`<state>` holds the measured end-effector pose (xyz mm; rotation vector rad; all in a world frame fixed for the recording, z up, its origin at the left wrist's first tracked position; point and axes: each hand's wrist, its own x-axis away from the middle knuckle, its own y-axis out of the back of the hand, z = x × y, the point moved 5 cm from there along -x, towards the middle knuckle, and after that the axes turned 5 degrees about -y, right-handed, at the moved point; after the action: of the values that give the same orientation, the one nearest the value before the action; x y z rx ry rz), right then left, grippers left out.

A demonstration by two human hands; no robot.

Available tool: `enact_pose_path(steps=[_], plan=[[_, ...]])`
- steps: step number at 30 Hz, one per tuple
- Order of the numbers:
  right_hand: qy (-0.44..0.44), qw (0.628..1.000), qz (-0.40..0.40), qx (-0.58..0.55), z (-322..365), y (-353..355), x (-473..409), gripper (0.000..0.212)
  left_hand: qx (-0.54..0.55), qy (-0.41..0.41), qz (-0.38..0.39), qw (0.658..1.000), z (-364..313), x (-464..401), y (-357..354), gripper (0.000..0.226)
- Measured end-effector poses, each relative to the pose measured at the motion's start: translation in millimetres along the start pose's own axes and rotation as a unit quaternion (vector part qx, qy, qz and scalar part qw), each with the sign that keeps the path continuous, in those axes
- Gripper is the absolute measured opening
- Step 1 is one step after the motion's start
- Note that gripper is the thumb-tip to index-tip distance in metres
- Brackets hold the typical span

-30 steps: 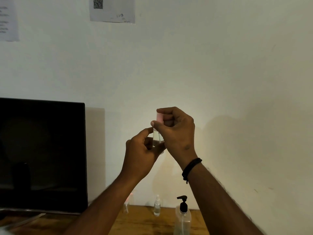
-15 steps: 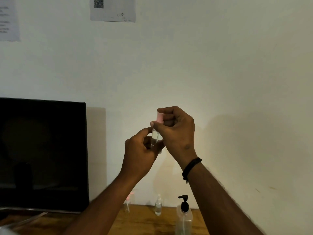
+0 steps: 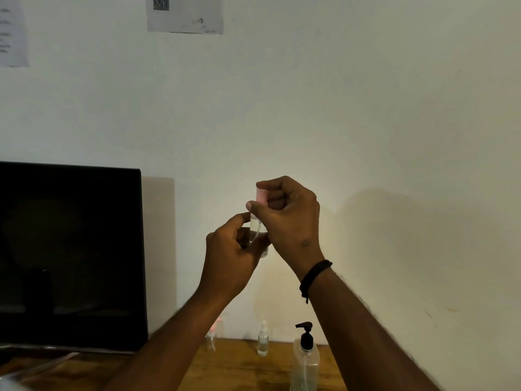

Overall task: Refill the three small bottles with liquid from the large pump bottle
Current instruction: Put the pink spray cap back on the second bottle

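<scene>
I hold a small clear bottle up in front of the wall. My left hand grips its lower body. My right hand pinches its pink cap at the top. Down on the wooden table stands a second small bottle with a clear cap. A third small bottle with a pink top is partly hidden behind my left forearm. The large pump bottle, clear with a black pump, stands to the right of them, near my right forearm.
A dark monitor fills the left side and stands on the table. The white wall runs close behind the bottles. Two paper sheets hang high on the wall.
Both hands have stayed on the raised bottle with only small shifts of the fingers on the cap. The view has tipped slightly down, showing more of the table.
</scene>
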<state>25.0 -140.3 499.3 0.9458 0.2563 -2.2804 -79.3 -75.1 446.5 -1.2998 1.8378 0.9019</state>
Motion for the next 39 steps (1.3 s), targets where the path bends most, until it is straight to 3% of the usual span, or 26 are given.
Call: enact_pose_path(steps=[6, 21, 25, 33, 39], plan=[[-0.013, 0.998, 0.051, -0.024, -7.3, -4.3, 0.2, 0.028, 0.003, -0.008, -0.005, 1.000, 10.0, -0.8, 4.7, 0.049], [-0.033, 0.999, 0.036, -0.001, -64.5, -25.7, 27.2, 0.034, -0.018, 0.068, 0.011, 0.997, 63.8, 34.4, -3.4, 0.043], [-0.092, 0.992, 0.073, 0.034, -117.1, -35.8, 56.5, 0.027, -0.052, 0.111, 0.024, 0.992, 106.7, 68.5, -8.6, 0.032], [-0.208, 0.968, 0.115, 0.081, -251.0, -69.9, 124.7, 0.010, -0.066, 0.226, 0.069, 0.970, 221.2, 160.7, -36.2, 0.033], [-0.289, 0.940, 0.149, 0.105, -351.6, -93.9, 165.7, 0.025, -0.075, 0.289, 0.102, 0.949, 302.3, 217.1, -60.8, 0.029]])
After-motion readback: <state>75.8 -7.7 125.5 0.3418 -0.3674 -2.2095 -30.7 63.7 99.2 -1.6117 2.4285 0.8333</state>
